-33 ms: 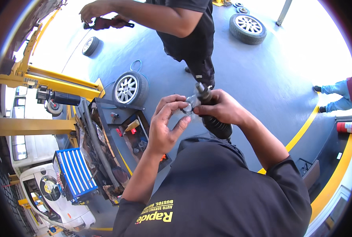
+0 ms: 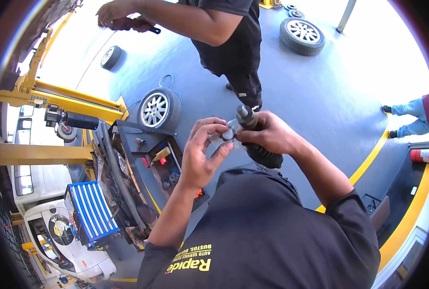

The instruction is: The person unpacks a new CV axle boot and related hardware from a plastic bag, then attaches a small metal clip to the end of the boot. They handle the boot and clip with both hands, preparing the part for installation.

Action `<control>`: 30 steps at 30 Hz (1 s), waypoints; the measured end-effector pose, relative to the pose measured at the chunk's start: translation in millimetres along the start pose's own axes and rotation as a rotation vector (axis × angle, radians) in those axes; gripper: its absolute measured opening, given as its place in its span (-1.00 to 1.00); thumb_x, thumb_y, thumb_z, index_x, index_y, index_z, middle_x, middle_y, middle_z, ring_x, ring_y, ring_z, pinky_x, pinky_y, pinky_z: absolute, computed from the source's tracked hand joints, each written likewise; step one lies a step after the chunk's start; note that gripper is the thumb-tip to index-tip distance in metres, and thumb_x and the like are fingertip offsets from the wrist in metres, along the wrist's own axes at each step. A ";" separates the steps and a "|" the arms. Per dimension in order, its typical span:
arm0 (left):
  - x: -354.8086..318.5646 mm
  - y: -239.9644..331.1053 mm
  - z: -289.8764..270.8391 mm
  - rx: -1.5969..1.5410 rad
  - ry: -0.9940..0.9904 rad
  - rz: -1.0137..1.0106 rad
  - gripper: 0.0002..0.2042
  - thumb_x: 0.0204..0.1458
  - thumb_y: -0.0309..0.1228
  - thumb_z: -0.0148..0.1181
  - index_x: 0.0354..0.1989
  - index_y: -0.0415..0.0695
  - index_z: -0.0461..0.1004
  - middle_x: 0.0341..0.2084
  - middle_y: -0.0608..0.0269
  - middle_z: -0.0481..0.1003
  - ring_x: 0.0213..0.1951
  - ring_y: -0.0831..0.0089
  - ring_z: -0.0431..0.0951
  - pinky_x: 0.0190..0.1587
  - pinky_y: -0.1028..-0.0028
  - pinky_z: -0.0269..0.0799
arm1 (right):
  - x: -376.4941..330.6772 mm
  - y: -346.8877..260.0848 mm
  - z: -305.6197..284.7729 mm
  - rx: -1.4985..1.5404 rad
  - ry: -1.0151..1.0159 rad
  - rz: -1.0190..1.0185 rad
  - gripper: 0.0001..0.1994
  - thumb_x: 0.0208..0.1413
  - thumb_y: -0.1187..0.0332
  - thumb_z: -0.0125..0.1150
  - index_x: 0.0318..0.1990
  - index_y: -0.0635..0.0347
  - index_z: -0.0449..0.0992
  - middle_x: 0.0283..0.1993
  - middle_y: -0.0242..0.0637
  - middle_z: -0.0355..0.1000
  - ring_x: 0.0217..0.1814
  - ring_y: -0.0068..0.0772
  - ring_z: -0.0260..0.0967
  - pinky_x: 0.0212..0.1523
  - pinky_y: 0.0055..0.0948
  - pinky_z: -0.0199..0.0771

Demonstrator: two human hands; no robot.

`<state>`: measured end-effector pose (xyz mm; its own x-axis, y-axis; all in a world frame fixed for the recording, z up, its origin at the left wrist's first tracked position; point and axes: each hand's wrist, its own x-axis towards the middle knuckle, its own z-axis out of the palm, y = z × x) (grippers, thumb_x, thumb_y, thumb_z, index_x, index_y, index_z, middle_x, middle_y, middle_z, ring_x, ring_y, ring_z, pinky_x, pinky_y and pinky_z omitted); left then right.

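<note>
My right hand is wrapped round a dark car part with a ribbed rubber boot and a bare metal end. The metal end points up and away from me, while the boot hangs below my fingers. My left hand pinches a small clear plastic wrapping between thumb and fingertips, right beside the metal end. Something greyish shows through the plastic, too small to name. Whether the plastic is attached to the car part cannot be made out.
A co-worker stands ahead, holding a dark object. Wheels lie on the floor, one beside a black tool cart. A blue drawer cabinet and yellow lift stand left. Another person's legs show at right.
The metal end of the car part has tipped slightly in my right hand, turning more toward me. The co-worker's hands and dark object have shifted a little up and left.
</note>
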<state>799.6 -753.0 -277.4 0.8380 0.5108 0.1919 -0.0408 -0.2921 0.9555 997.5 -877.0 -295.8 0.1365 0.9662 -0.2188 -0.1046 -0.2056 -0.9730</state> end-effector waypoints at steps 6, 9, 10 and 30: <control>12.3 -3.6 -17.6 -0.204 -0.172 -0.461 -0.72 0.23 -0.47 0.39 0.04 -0.25 0.50 -0.07 0.31 0.52 -0.13 0.59 0.59 -0.02 0.52 0.53 | -1.4 -23.9 7.8 -0.453 0.003 -0.232 -0.72 0.08 0.34 0.44 -0.09 0.28 0.67 -0.31 -0.04 0.63 -0.29 -0.19 0.58 -0.09 -0.22 0.57; 13.7 -28.7 -12.1 0.143 -0.163 -0.399 -0.75 0.21 -0.48 0.31 0.02 -0.27 0.51 -0.35 0.25 0.62 -0.28 0.51 0.62 -0.12 0.45 0.52 | 22.8 -5.4 7.2 -0.581 0.073 -0.087 -0.71 0.03 0.32 0.45 -0.09 0.22 0.68 -0.26 -0.02 0.64 -0.22 -0.02 0.60 -0.08 -0.16 0.58; 15.7 -41.4 -7.0 0.264 -0.134 -0.368 -0.74 0.18 -0.48 0.30 0.01 -0.27 0.51 -0.36 0.18 0.62 -0.29 0.46 0.62 -0.13 0.41 0.52 | 30.7 6.5 9.9 -0.643 0.118 -0.085 -0.73 0.03 0.26 0.42 -0.15 0.19 0.68 -0.24 -0.03 0.64 -0.16 0.06 0.61 -0.07 -0.09 0.59; -28.2 -142.4 26.2 0.429 0.057 -0.518 -0.83 0.26 -0.38 0.22 -0.17 -0.26 0.50 -0.46 -0.07 0.60 -0.34 -0.01 0.66 -0.22 0.13 0.48 | 103.9 151.5 37.4 -0.848 0.445 -0.007 -0.84 0.09 0.27 0.21 -0.24 0.07 0.62 -0.18 -0.12 0.62 -0.09 0.11 0.59 -0.06 0.05 0.57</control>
<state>796.0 -747.0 -424.8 0.6608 0.7098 -0.2439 0.5881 -0.2877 0.7559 959.0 -801.9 -463.3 0.5149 0.8557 -0.0504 0.6219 -0.4134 -0.6650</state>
